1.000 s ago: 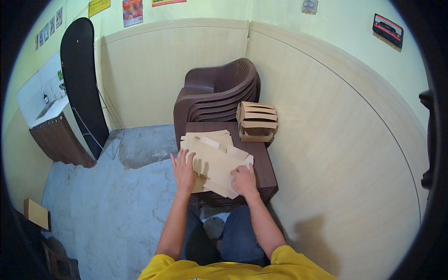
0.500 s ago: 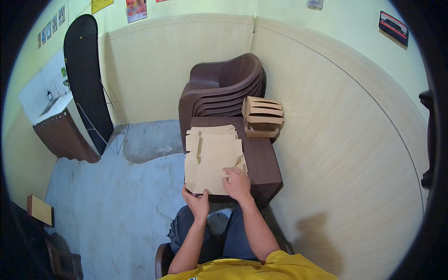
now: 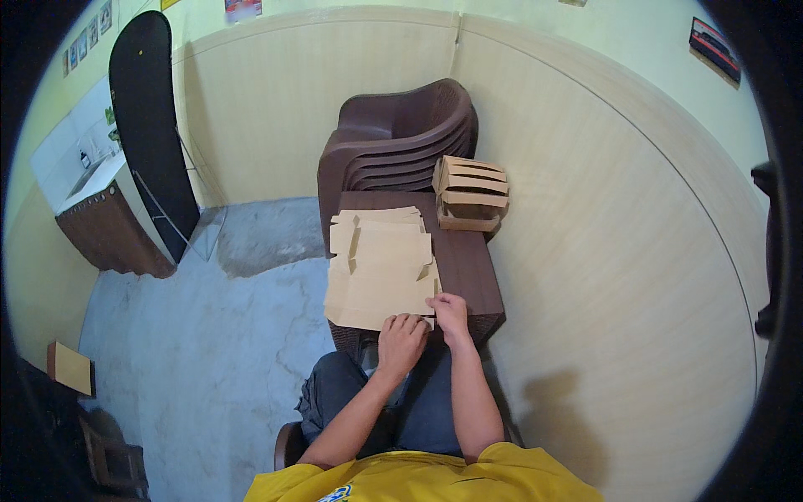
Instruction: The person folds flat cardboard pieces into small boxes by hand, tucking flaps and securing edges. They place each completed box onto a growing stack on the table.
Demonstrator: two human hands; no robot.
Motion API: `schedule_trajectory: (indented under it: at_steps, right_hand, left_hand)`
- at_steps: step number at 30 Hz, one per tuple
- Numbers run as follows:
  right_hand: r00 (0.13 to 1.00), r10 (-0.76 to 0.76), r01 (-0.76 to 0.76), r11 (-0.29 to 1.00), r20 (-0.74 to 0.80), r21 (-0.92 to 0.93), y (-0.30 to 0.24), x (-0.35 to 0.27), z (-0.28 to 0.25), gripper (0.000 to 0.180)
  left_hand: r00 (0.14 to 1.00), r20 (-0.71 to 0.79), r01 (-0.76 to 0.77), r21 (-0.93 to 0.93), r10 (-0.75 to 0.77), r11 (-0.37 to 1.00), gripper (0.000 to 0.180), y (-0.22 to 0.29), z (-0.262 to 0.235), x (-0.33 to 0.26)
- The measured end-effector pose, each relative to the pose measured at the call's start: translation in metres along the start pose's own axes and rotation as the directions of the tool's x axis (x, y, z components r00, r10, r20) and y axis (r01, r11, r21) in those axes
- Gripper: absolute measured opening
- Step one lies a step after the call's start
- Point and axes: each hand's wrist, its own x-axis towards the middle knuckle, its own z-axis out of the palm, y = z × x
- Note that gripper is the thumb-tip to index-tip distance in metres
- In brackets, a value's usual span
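Note:
A flat, unfolded cardboard box blank point(image 3: 385, 268) lies on the brown table, with cut tabs and creased flaps along its sides. My left hand point(image 3: 403, 341) is at its near edge, right of the middle; the fingers rest over the edge and the thumb is hidden. Just to the right, my right hand point(image 3: 449, 316) pinches the blank's near right corner flap between thumb and fingers. The two hands are close together. Part of the corner is covered by my fingers.
Folded cardboard boxes point(image 3: 473, 192) are piled at the table's far right corner. The brown table point(image 3: 468, 272) has a woven-look side. Behind it stand stacked brown plastic chairs point(image 3: 401, 138). A panelled wall point(image 3: 602, 251) runs along the right. A black ironing board point(image 3: 146, 134) leans at left.
My left hand has moved right, from the blank's near left corner to the near edge. My right hand has shifted from the blank's surface to its right corner. The view tilted slightly downward.

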Motion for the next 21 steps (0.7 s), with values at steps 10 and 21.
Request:
schedule_trajectory:
  at_steps: [10,21]
  right_hand:
    - [0.997,0.05,-0.054,0.996,0.051,0.074,-0.01,-0.003,-0.009,0.02]
    - [0.993,0.088,-0.111,0.903,0.074,0.415,-0.023,-0.028,0.005,0.042]
  left_hand:
    - [0.987,0.09,0.155,-0.287,-0.135,0.945,0.015,-0.026,-0.013,0.029]
    - [0.826,0.269,0.562,-0.478,-0.496,0.676,0.023,-0.042,0.01,0.047]
